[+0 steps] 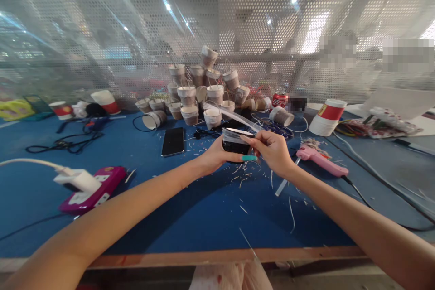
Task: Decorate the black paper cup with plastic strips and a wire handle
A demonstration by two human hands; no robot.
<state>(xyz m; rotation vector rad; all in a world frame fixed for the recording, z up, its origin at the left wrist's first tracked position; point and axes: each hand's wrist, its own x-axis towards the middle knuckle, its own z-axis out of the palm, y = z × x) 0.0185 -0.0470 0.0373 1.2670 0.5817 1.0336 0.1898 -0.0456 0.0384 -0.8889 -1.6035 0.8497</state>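
1. A person's left hand [217, 153] steadies a small black cup [234, 147] above the blue surface [170, 222], fingers curved around its side and the teal-tipped thumb lying across the front.
2. The right hand [274, 152] pinches a pale, translucent strip [243, 121] at the cup's upper side, thumb and fingertips drawn close together; the strip appears to wrap the band below the rim, though the fingers partly hide where it meets the cup.
3. The strip's long length slants up and away to the left, beyond the cup, toward a pile of small handled buckets [186, 95], grey-brown with whitish rims, some upright and others tipped on their sides.
4. To the right of the right hand, a pink glue gun [324, 162] lies on its side, its dark cord running toward the surface's right edge.
5. Left of the cup, a dark-screened phone [172, 142] lies flat; nearer the person's left forearm sits a purple power strip [117, 173] with a white plug [81, 180] in it.
6. Behind, a red can [279, 99] stands beside the buckets, and a leaning stack of white paper cups [322, 127] rests farther right, before a perforated metal screen [136, 72].
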